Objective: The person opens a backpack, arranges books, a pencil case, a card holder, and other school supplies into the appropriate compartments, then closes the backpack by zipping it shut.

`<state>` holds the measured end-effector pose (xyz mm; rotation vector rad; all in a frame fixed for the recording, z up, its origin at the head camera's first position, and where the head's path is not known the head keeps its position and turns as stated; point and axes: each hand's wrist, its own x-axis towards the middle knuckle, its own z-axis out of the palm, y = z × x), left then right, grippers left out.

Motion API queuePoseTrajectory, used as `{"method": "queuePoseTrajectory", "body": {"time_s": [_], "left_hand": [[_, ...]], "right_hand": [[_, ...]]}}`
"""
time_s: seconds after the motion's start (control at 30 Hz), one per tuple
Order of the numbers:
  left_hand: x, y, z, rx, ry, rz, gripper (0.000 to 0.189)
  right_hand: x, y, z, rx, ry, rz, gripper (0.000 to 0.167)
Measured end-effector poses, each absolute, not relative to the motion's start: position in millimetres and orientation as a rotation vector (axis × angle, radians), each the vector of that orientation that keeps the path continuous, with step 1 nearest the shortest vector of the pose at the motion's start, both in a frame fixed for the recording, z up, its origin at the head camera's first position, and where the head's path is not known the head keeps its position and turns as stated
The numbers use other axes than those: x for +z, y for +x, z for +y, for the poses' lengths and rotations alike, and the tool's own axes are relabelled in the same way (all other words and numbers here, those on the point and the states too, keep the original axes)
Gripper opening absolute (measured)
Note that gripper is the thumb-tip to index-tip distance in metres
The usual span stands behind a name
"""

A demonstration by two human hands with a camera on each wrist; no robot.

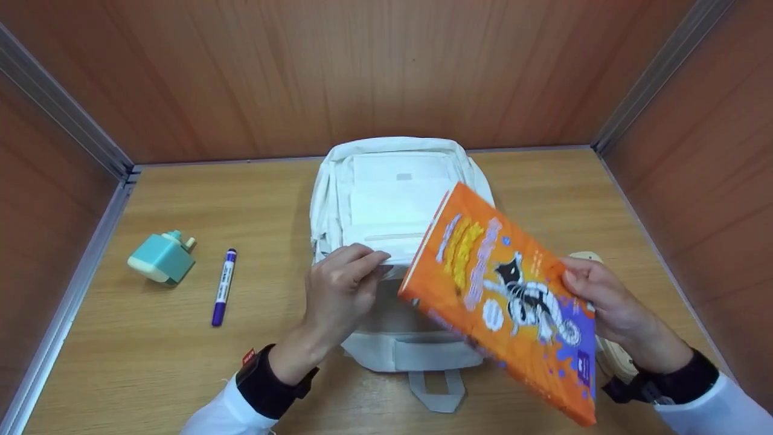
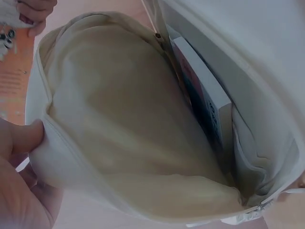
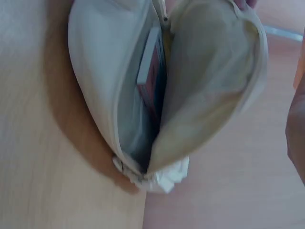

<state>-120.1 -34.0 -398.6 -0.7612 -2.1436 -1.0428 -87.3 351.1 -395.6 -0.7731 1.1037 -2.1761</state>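
Observation:
A white backpack [image 1: 392, 202] lies on the table with its main compartment unzipped. My left hand [image 1: 344, 281] pinches the edge of its front panel between thumb and fingers and lifts it. My right hand [image 1: 613, 302] grips the right edge of an orange book [image 1: 483, 290] with a cartoon cat on its cover. The book is tilted over the right side of the backpack and hides part of it. In the left wrist view a thick book [image 2: 207, 83] stands inside the compartment, against the back side.
On the left of the wooden table [image 1: 272, 362] are a teal crank pencil sharpener [image 1: 160, 257] and a purple marker [image 1: 224, 287]. A beige object [image 1: 617, 357], mostly hidden, lies under my right hand. Wooden panels [image 1: 374, 78] stand at the back and both sides.

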Motion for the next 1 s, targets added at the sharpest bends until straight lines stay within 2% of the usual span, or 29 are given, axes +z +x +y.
{"method": "queuePoseTrajectory", "body": {"time_s": [0.23, 0.47, 0.77, 1.0], "left_hand": [[-394, -126, -35, -1.023, -0.783, -2.097, 0.017], [-393, -125, -36, -1.045, -0.801, -2.086, 0.018], [-393, -120, -37, -1.063, -0.808, -2.125, 0.015], [-392, -116, -38, -1.07, -0.815, -2.144, 0.019]], "right_hand": [[-412, -72, 327, -1.955, -0.797, 1.214, 0.041], [-433, -66, 312, -1.817, -0.528, 1.367, 0.036], [-454, -72, 304, -1.926, -0.33, 1.492, 0.032], [-468, -79, 289, -1.996, -0.081, 1.572, 0.037]]}}
